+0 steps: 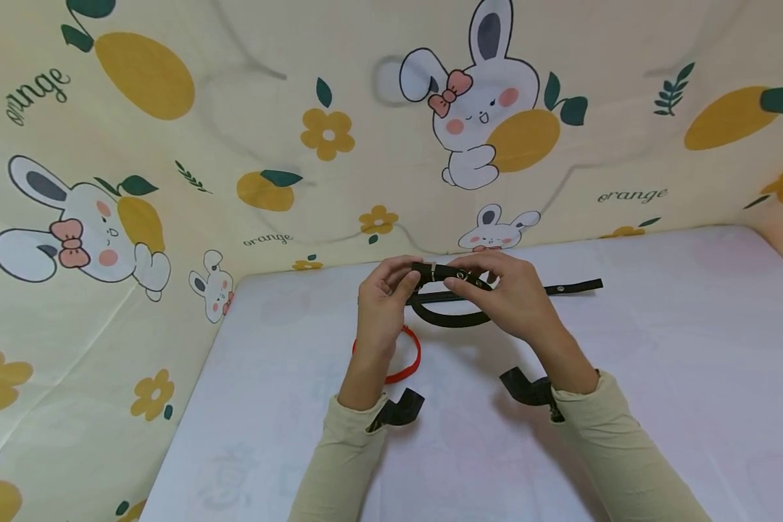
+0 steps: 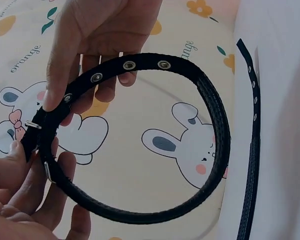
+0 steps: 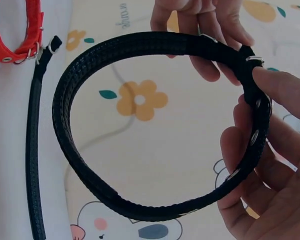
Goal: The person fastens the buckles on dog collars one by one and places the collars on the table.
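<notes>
Both hands hold a black collar [image 1: 453, 320] with metal eyelets, bent into a loop above the table. My left hand [image 1: 383, 301] pinches it by the buckle [image 2: 50, 171], thumb on one side and fingers behind. Beside it, my right hand [image 1: 510, 296] grips the eyelet end, thumb near a metal bar [image 3: 255, 59] where the strap passes through. A second black collar [image 1: 574, 287] lies stretched out straight on the table behind the hands; its middle is partly hidden by them. A red collar [image 1: 404, 373], closed in a ring, lies by the left wrist.
A white surface [image 1: 248, 406] covers the table. Behind and to the left hangs a cream cloth [image 1: 339, 43] printed with rabbits, oranges and flowers. Black camera mounts [image 1: 401, 408] stick out from both wrists.
</notes>
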`<state>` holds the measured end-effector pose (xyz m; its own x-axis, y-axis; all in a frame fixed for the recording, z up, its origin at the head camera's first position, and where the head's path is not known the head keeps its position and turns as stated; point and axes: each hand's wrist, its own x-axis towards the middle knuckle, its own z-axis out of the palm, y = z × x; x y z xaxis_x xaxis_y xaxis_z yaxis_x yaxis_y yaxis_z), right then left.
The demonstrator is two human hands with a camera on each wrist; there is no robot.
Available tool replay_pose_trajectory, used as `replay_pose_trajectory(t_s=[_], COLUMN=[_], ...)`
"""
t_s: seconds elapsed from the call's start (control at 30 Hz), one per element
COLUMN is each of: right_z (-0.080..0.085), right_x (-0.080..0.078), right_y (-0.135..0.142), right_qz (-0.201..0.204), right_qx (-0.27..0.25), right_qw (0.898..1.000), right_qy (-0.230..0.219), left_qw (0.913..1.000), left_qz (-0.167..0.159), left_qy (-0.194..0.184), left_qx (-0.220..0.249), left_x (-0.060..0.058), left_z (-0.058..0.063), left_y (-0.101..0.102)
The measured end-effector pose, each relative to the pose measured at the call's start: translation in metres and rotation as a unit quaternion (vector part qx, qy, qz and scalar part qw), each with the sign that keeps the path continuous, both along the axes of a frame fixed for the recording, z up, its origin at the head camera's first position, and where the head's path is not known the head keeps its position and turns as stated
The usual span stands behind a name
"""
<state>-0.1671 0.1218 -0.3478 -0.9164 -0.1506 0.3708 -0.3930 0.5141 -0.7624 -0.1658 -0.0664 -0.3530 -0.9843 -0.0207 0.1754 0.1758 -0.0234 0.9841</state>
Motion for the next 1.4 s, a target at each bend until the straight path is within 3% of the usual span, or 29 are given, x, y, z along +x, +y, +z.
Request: replay_pose_trajectory(t_s=[0.5,0.87,0.97,1.2,1.3,1.4], right_z=[0.002,0.000,0.001,0.004,0.004,0.004], right_x=[0.000,0.001,0.001,0.002,0.002,0.001], right_y=[0.003,0.011,0.012,0.012,0.012,0.014], right_qz=[-0.002,-0.008,-0.005,-0.007,0.013,0.032], right_qx=[0.012,0.007,0.011,-0.008,-0.011,-0.001], right_qw=[1.000,1.000,1.000,1.000,1.000,0.999], right_qy=[0.003,-0.003,-0.006,0.006,0.017,0.033], left_qw=[0.9999,0.9975,0.9964,0.9925,0.9923,0.9953], left_qz=[0.006,0.008,-0.001,-0.055,-0.075,-0.082], left_qy=[0.001,-0.024,-0.025,-0.017,-0.010,0.004], left_qx=[0.014,0.066,0.081,0.108,0.098,0.050], left_x=[0.000,0.000,-0.001,0.000,0.000,-0.001], left_z=[-0.001,0.001,0.001,-0.001,-0.001,-0.002], left_y=[0.000,-0.001,-0.002,-0.002,-0.002,-0.004])
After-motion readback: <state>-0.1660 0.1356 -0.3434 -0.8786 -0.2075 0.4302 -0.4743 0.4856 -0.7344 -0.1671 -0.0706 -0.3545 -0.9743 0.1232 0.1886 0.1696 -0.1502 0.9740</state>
